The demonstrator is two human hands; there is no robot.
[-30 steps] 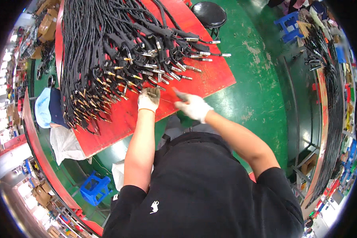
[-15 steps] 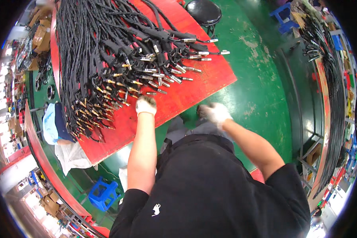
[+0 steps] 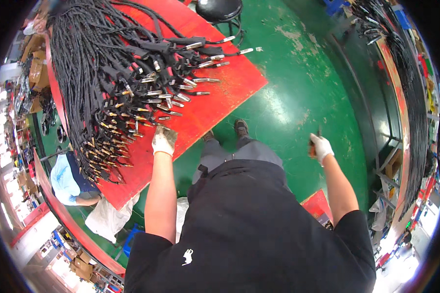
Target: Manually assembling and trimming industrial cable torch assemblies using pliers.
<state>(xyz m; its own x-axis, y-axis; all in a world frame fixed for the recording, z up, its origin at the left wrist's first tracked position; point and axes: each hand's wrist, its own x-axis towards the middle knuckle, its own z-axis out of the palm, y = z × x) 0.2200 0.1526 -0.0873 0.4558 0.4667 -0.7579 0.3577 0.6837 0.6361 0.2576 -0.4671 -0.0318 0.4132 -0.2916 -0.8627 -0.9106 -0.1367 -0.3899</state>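
My left hand [image 3: 164,141], in a white glove with greyed fingertips, is over the near edge of a red tabletop [image 3: 215,107]. Its fingers are stretched out, just short of the closest metal cable ends, with no held thing visible. A thick bundle of black sheathed cables [image 3: 90,63] covers much of the tabletop. Many end in silver or brass-coloured connectors [image 3: 168,100] pointing toward me. Out to the right, above the green floor, my gloved right hand [image 3: 321,148] is closed. A thin dark tip and a brownish bit show at its fingers; what they belong to is too small to name.
A black round stool [image 3: 219,9] stands beyond the table. On the right, a long bench [image 3: 393,73] carries more black cables [image 3: 415,107]. A white sack [image 3: 110,217] hangs by the table's left corner, near another person's arm [image 3: 88,199]. A red box-like thing [image 3: 318,205] sits below my right forearm.
My right hand has swung outward to the right, away from my body. My left hand has shifted slightly left and nearer, its fingers straighter. The whole view has turned, moving the table leftward.
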